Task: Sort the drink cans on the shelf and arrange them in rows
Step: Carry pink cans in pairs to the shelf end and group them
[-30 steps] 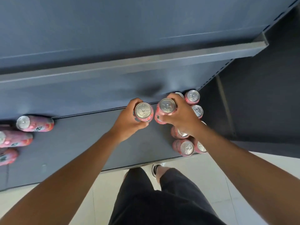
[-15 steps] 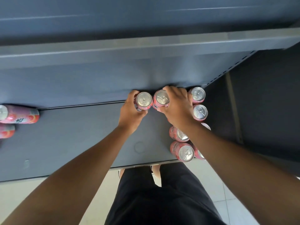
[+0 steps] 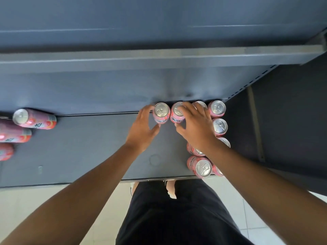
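Pink cans with silver tops stand on a dark grey shelf (image 3: 85, 152), seen from above. At the back wall, a little right of centre frame, four upright cans form a row. The leftmost of these, can one (image 3: 161, 112), stands just right of the left hand (image 3: 141, 131), whose fingers are spread apart; the thumb tip lies near the can's lower side and the fingertips near its upper left, but whether they touch it I cannot tell. Beside it, can two (image 3: 177, 113) is partly covered by the fingers of the right hand (image 3: 196, 129), also spread loosely, resting over the can's top rather than clamped round it. A third can (image 3: 200, 104) peeks out behind those fingers, and the corner can (image 3: 217, 108) ends the row at the right.

From the corner can, further cans run down the right side of the shelf toward its front edge, partly hidden by the right forearm; the front can (image 3: 201, 167) stands near the edge.

At the left edge of the frame, well apart from the rows, a group of cans (image 3: 33, 120) stands leaning outward in the wide-angle view. Below the shelf edge lie pale floor tiles (image 3: 26, 207) and the person's black shorts (image 3: 177, 218).
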### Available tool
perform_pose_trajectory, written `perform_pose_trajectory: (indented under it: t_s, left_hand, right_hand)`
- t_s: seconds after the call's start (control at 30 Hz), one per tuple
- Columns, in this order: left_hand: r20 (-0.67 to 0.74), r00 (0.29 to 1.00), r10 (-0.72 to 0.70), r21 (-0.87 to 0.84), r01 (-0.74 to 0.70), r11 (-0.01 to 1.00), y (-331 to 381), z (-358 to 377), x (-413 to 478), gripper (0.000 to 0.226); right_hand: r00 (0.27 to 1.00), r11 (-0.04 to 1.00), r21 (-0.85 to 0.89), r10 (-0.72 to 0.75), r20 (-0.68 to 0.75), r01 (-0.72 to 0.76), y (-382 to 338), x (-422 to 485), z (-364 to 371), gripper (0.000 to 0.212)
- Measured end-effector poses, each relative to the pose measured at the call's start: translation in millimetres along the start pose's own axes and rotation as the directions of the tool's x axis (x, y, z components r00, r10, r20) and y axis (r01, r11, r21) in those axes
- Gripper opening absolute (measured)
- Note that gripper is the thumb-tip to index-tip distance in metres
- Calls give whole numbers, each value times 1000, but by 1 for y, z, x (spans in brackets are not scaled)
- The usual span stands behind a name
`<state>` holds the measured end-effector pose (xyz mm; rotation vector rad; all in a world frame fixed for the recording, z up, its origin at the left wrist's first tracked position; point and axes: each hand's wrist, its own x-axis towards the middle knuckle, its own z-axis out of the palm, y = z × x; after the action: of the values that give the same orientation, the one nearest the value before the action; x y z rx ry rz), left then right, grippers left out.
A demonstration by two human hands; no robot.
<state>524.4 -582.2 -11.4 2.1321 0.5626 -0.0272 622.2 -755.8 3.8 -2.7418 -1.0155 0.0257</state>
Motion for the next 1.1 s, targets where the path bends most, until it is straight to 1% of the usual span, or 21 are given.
perform_pose_trajectory:
  t_s: [0.07, 0.1, 0.2, 0.27, 0.4, 0.5, 0.6, 0.7, 0.8, 0.97, 1.1]
  left_hand:
    - [42, 998, 47, 210, -55, 976, 7, -17, -16, 51]
    - [41, 997, 72, 291, -81, 953, 10, -26, -25, 51]
    - [-15, 971, 238, 475, -203, 856, 16, -48, -52, 48]
    - [-13, 957, 290, 570, -231, 788, 17, -65, -68, 48]
    - [-21, 958, 285, 674, -197, 712, 16, -98, -99, 47]
    - [-65, 964, 258, 723, -133, 678, 8, -119, -122, 48]
    - [-117, 969, 215, 738, -60, 672, -5, -140, -146, 53]
    - [-156, 975, 160, 748, 11, 663, -22, -166, -176, 56]
    - [-198, 976, 90, 746, 91, 660, -48, -199, -215, 57]
    - [-254, 967, 20, 724, 177, 667, -99, -258, -286, 58]
    - [-283, 956, -72, 708, 259, 656, -140, -302, -334, 58]
  right_hand:
    - [997, 997, 4, -72, 3, 72, -5, -5, -14, 39]
    - [994, 994, 9, -106, 6, 106, -9, -7, -22, 39]
    - [982, 982, 31, -189, 18, 188, -24, -11, -45, 43]
    - [970, 970, 49, -241, 35, 239, -36, -11, -59, 42]
    - [944, 944, 62, -326, 48, 323, -66, -10, -77, 43]
    - [935, 936, 60, -350, 67, 346, -95, -11, -83, 44]
    - [918, 931, 74, -366, 152, 358, -129, -15, -87, 41]
    - [897, 917, 57, -398, 193, 395, -171, -22, -85, 37]
    - [875, 898, 53, -438, 204, 437, -227, -32, -81, 40]
    - [854, 880, 57, -471, 223, 471, -330, -56, -71, 45]
    - [827, 862, 74, -503, 249, 502, -408, -78, -61, 47]
